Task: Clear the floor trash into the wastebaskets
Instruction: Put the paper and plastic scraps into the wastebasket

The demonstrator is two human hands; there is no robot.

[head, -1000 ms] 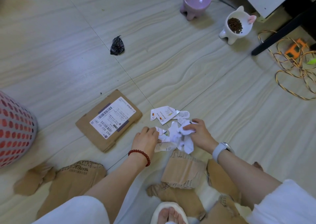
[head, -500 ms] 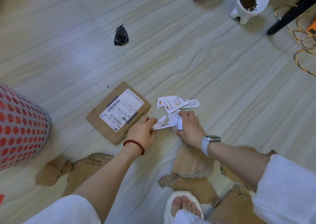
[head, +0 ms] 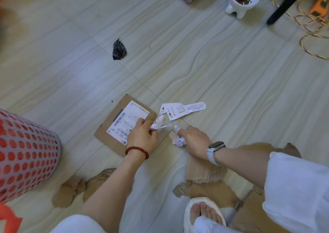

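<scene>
- Head view: the left hand (head: 142, 134) pinches crumpled white paper scraps (head: 159, 123) over the flat brown cardboard mailer (head: 124, 126).
- The right hand (head: 195, 142) grips a crumpled white paper wad (head: 179, 141); printed white tags (head: 179, 110) lie just beyond it on the floor.
- The red perforated wastebasket (head: 25, 154) stands well left of the left hand.

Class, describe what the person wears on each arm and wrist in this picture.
The left hand has a bracelet of round dark red beads at the wrist. The right hand has a smartwatch with a dark rectangular face and a pale grey strap. Both forearms are bare, with loose white sleeves ending near the elbows.
</scene>
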